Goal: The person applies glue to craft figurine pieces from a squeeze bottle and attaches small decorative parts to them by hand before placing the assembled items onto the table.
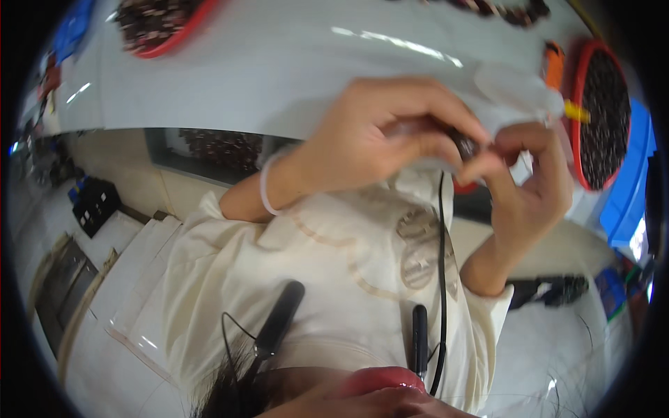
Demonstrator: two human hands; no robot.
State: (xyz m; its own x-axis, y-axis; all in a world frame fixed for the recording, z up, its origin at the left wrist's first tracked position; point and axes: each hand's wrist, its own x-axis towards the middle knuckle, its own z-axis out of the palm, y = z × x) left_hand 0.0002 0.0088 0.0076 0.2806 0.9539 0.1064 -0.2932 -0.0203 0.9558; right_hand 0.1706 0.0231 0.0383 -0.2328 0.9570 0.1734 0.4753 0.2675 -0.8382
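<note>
In front of my chest, over the near edge of the table, both hands are raised with their fingertips almost meeting. My left hand (387,132) pinches a small dark brown piece (465,145) between thumb and fingers; its exact kind is too blurred to tell. My right hand (529,171) is closed in a pinch right beside that piece, and whatever lies between its fingertips is hidden. Just beyond the right hand a translucent bottle (519,89) with a yellow tip (575,111) lies on the table.
Small dark pieces fill a red tray (577,143) at the right; another red tray (171,47) with brown pieces stands far left. An orange object (554,66) lies near the right tray. A string of brown pieces (512,12) crosses the far side. Below the table edge is an open drawer (164,155).
</note>
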